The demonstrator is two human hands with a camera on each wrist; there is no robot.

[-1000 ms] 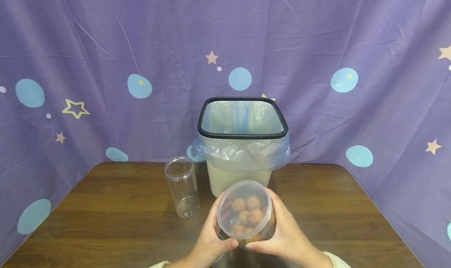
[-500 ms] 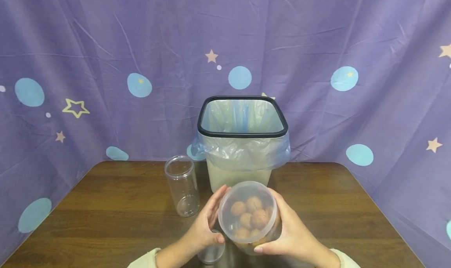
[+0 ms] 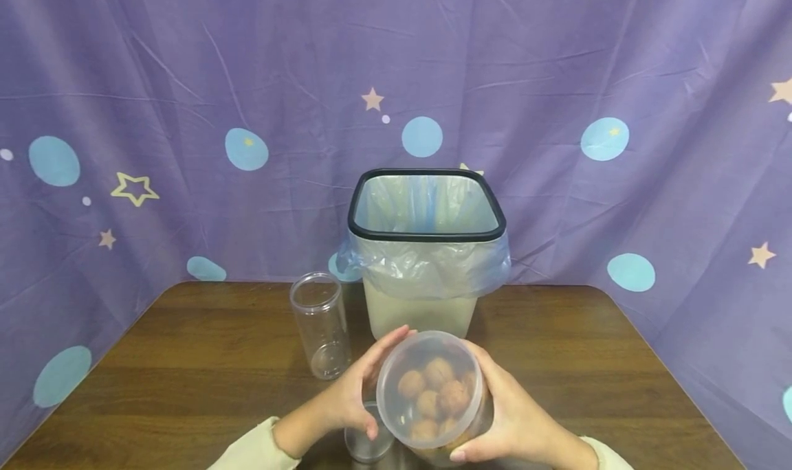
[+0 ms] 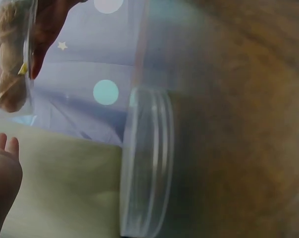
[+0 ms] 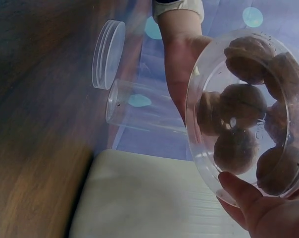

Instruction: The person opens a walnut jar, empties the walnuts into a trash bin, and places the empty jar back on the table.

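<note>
The jar of walnuts (image 3: 430, 396) has shifted toward 6 o'clock, and the left hand's (image 3: 345, 398) thumb has swung away from it. The right hand (image 3: 510, 415) grips the jar, tilted lid-end up. It lies at 3 o'clock from the left hand's spread fingers; fingertip contact is unclear. A loose lid (image 3: 366, 448) sits at 5 o'clock.

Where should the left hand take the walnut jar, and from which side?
Probably best round the side wall of the walnut jar, coming from its left. The jar is round, so curled fingers should fit it; the right hand grips the right side, and the left hand is open beside the free left side.
</note>
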